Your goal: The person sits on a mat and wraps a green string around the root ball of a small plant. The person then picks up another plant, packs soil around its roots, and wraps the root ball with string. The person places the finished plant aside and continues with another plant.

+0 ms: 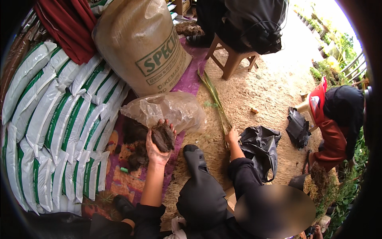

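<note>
My left hand point(159, 149) is raised palm up, its fingers curled round a dark brown, fibrous clump of soil point(163, 137). Beneath and to the left of it, a loose heap of dark fibrous material point(137, 153) lies on a patterned purple mat point(119, 179). A clear plastic bag point(163, 109) rests just beyond that hand. To the right, my right hand point(232, 136) is closed round the near end of some long green plant stems point(217, 99), which stretch away across the ground. Close beside this hand lies a crumpled black plastic bag point(260, 147).
White-and-green packed bags point(59, 115) are stacked on the left. A large full sack point(143, 47) stands beyond the clear bag. One person sits on a brown stool point(234, 59) at the far side; another in red sleeves point(336, 131) bends at right, near black plastic point(298, 127).
</note>
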Demonstrator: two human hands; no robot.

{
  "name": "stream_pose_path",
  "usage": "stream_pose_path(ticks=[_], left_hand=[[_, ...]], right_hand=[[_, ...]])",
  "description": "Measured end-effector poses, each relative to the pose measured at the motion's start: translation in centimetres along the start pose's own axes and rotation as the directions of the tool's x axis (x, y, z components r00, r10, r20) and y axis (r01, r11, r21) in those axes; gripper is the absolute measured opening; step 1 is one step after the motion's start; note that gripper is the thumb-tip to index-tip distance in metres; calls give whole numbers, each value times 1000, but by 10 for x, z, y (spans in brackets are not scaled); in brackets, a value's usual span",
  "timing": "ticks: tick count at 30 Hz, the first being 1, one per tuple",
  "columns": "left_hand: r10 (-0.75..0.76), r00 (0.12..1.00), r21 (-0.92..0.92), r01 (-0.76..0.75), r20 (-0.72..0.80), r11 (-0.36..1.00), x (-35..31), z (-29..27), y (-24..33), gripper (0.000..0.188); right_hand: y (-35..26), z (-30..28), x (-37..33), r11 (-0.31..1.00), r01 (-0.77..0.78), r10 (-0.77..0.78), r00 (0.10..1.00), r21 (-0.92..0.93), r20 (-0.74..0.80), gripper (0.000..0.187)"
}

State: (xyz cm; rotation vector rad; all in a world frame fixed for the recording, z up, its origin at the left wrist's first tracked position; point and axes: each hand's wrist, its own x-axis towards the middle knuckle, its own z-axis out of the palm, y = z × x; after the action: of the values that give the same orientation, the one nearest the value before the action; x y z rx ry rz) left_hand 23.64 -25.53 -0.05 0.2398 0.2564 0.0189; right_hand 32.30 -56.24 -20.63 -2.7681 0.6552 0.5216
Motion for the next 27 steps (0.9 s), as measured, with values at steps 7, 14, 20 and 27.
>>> stream_pose_path(ticks=[7,14,20,27], left_hand=[[-1,1000,16,2,-20,1000,-2,3,1,47],[33,999,27,-33,25,999,-15,19,12,45],[96,993,-25,-95,65,995,-56,34,33,43],[254,958,1,-256,136,967,-133,47,69,41]], right_hand=[[25,-10,8,986,135,-118,979,101,-164,18],[42,-54,-12,747,473,-267,857,468,-440,20],[41,-104,-111,418,464,-408,864,781,-295,19],[-31,-224,-247,82,380,-763,618,921,-187,26]])
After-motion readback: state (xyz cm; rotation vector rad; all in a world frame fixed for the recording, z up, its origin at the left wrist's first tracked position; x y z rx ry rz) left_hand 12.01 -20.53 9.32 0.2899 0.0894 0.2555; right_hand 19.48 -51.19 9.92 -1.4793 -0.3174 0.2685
